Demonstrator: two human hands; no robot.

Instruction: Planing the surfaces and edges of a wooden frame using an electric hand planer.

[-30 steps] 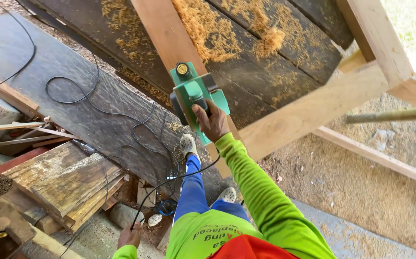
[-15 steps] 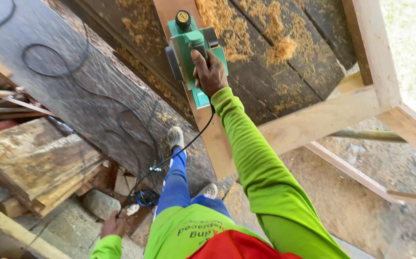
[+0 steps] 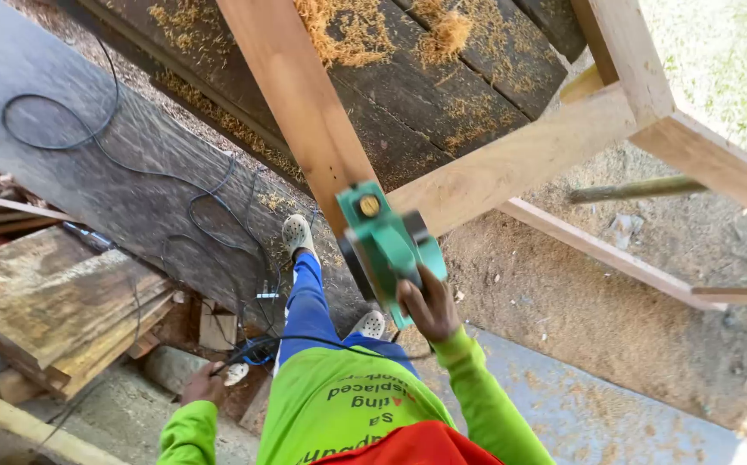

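My right hand (image 3: 428, 306) grips the rear handle of a green electric planer (image 3: 386, 245). The planer sits at the near end of a pale, freshly cut plank (image 3: 296, 95) that runs away from me over dark boards. My left hand (image 3: 204, 385) hangs low beside my left hip, closed around the planer's black power cord (image 3: 305, 338), which passes in front of my blue trouser legs. Both sleeves are bright green. My feet in pale shoes stand on a dark weathered beam (image 3: 132, 198).
Wood shavings (image 3: 348, 34) lie on the dark boards beside the plank. A pale timber frame (image 3: 615, 112) stands to the right over bare dirt. Stacked old planks (image 3: 55, 301) lie at the left, and loose black cable (image 3: 63, 142) loops over the beam.
The planer has come back along the plank toward me, from farther up to its near end. My right arm has bent in. The left hand has stayed low at my side.
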